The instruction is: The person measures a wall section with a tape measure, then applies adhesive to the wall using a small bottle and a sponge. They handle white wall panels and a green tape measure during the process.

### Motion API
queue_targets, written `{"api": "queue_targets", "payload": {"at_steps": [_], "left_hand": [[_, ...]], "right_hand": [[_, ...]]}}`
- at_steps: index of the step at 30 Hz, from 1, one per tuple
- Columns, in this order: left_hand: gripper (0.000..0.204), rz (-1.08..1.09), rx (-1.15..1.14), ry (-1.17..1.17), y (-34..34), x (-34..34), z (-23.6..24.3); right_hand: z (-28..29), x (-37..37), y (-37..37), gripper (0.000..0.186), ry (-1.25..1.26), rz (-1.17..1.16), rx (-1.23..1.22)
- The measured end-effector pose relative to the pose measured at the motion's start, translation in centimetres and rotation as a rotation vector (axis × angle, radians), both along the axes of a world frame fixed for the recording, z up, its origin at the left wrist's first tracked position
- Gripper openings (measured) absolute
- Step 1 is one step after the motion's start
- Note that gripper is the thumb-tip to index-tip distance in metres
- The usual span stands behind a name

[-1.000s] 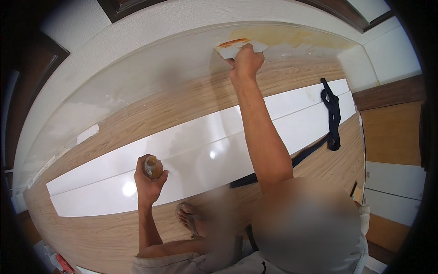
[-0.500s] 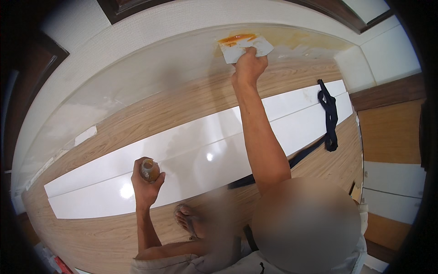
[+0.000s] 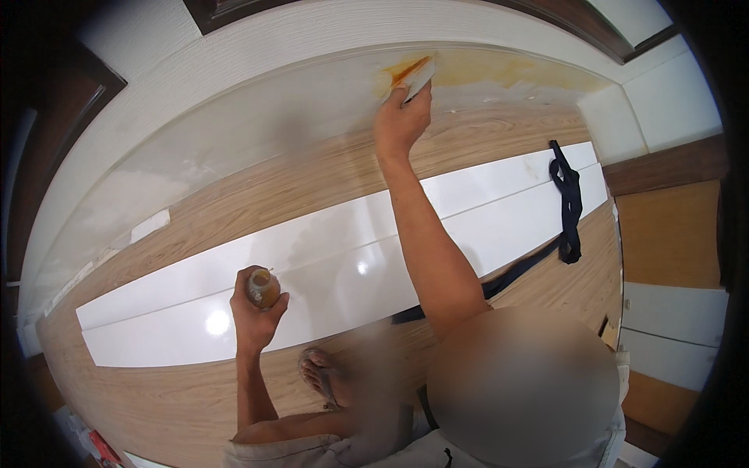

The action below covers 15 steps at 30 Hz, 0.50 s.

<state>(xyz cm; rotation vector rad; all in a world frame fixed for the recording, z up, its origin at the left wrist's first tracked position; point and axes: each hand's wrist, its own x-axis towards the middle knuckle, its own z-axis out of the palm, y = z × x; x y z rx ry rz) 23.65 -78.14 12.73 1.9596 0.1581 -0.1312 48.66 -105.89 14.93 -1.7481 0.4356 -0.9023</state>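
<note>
My right hand reaches far out to the low wall strip and grips a flat white spreader card. The card is tilted, its edge against the wall, with thick orange-brown adhesive along it. Yellowish smears coat the wall to the right of the card; left of it the wall is greyish. Nearer to me, my left hand is wrapped round an open-mouthed glass bottle with brownish contents, held upright above the white panels.
Two long glossy white panels lie side by side on the wood-look floor. A dark cloth strap is draped over their right end. My sandalled foot is near their front edge. Cabinet fronts stand at the right.
My right hand has shifted slightly left and turned the card from lying broad to steeply slanted against the wall. The left hand with the bottle has barely moved.
</note>
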Motion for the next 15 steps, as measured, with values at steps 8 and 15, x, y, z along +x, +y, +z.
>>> {"api": "queue_targets", "payload": {"at_steps": [8,15], "left_hand": [[0.050,0.030,0.044,0.092,-0.4,0.2,1.6],[0.053,0.046,0.058,0.017,-0.2,0.0,1.0]], "right_hand": [[0.2,-1.2,3.1,0.056,0.003,0.053,-0.129],[-0.4,-1.7,5.1,0.057,-0.081,0.066,-0.162]]}}
